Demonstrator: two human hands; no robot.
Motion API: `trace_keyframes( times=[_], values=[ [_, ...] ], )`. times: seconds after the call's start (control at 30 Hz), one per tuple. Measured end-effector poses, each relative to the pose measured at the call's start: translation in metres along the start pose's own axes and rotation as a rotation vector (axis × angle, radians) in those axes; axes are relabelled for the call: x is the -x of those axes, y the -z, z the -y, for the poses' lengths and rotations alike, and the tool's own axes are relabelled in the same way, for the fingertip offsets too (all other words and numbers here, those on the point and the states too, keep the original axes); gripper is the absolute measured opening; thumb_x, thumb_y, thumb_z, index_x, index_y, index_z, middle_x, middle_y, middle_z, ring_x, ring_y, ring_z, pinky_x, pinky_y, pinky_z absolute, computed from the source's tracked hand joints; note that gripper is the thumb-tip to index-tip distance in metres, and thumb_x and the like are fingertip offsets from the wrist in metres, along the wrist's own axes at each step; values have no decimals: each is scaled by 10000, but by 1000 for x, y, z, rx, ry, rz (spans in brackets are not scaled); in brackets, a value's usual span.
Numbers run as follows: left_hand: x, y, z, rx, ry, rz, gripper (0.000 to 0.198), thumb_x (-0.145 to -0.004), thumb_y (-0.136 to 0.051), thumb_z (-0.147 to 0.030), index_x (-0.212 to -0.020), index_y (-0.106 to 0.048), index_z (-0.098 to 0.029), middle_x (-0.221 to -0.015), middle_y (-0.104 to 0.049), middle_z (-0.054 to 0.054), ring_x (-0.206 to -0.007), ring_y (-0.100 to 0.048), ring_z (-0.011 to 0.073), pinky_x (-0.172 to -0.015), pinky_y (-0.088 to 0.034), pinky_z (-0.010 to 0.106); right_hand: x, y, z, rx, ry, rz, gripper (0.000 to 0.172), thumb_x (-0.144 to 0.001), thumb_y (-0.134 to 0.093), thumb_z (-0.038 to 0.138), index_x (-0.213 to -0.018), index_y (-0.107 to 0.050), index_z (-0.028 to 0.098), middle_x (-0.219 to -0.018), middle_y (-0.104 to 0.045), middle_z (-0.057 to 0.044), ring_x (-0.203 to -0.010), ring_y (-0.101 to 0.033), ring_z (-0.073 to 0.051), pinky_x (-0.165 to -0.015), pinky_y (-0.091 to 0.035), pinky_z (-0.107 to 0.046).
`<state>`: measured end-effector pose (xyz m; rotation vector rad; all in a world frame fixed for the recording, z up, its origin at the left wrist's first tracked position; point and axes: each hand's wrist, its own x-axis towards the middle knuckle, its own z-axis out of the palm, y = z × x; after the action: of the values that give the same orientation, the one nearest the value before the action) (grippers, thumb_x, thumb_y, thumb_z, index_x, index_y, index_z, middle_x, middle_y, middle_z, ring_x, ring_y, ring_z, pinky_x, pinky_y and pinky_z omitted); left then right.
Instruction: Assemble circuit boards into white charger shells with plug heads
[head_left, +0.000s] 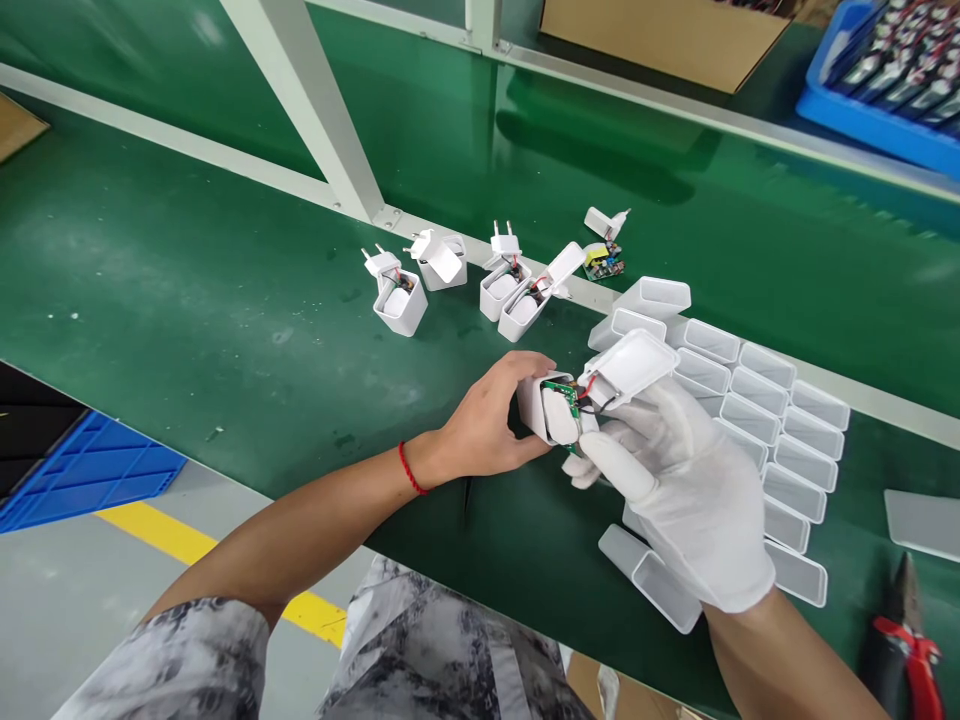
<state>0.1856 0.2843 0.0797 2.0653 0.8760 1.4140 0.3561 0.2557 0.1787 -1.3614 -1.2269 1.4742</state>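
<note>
My bare left hand (pixel 491 415) is closed around a white plastic charger housing (pixel 531 410), its open end facing right. A green circuit board (pixel 564 395) with a white block on it sits partly inside that opening. My white-gloved right hand (pixel 675 480) grips the circuit board, its thumb close to the housing's mouth. A white plug cover (pixel 634 365) rests over the gloved fingers, joined to the board by red and black wires. Some of the gloved fingertips are hidden behind these parts.
Several open white housings (pixel 750 405) stand in rows at right. Behind my hands are part-filled chargers (pixel 401 300) and a loose circuit board (pixel 604 262). Red-handled pliers (pixel 907 630) lie at lower right. A metal post (pixel 307 100) and blue bin (pixel 840 100) stand farther back.
</note>
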Motion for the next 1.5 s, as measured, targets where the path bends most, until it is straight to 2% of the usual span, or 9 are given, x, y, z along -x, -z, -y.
trace_keyframes(
  times=[0.2, 0.4, 0.6, 0.83, 0.97, 1.13, 1.5],
  values=[
    [0, -1, 0, 16, -4, -5, 610, -754, -779, -245, -1237, -409, -201, -1161, -595, 140, -1055, -636, 257, -862, -547, 394, -1, -1, -2, 4, 16, -24, 435, -763, -811, 326, -1117, -578, 225, -953, -705, -15, -538, -660, -119, -560, -623, -241],
    [0, -1, 0, 8, 5, -8, 592, -765, -766, -241, -1234, -407, -205, -1155, -597, 135, -1050, -639, 255, -866, -548, 402, 2, -1, 0, 28, -29, -17, 372, -783, -779, 268, -1097, -580, 257, -958, -706, 10, -569, -679, -120, -620, -634, -240],
    [-1, 0, -1, -5, -3, 3, 582, -782, -765, -282, -1228, -398, -215, -1163, -602, 133, -1067, -639, 255, -863, -551, 399, 2, -2, 3, 81, 16, -19, 315, -797, -767, 281, -1062, -597, 267, -878, -685, 33, -543, -664, -114, -601, -628, -234],
    [-1, 1, -1, -9, 1, 10, 590, -772, -776, -258, -1224, -399, -209, -1179, -601, 138, -1073, -641, 255, -853, -552, 383, 3, -2, 4, 56, 17, -3, 346, -807, -760, 273, -1105, -584, 262, -928, -685, 16, -551, -664, -108, -589, -622, -227],
    [-1, 0, -1, -11, -9, 2, 595, -773, -776, -264, -1228, -399, -201, -1174, -604, 142, -1073, -641, 261, -854, -551, 392, 2, -2, 4, 57, 3, -21, 333, -798, -767, 284, -1074, -585, 250, -885, -682, 17, -536, -662, -120, -564, -622, -233],
    [-1, 0, -2, -15, 3, 0, 570, -777, -766, -256, -1215, -405, -206, -1153, -607, 132, -1050, -645, 251, -842, -551, 390, 2, -2, 2, 49, 23, 12, 317, -810, -758, 264, -1073, -580, 278, -898, -683, 34, -573, -675, -113, -608, -629, -220],
    [0, -1, -1, -6, 13, -8, 594, -767, -777, -262, -1226, -402, -216, -1165, -605, 129, -1051, -642, 252, -849, -539, 386, 3, -3, -1, 85, 32, 1, 339, -812, -743, 264, -1102, -568, 278, -935, -694, 24, -591, -681, -110, -620, -625, -199]
  ],
)
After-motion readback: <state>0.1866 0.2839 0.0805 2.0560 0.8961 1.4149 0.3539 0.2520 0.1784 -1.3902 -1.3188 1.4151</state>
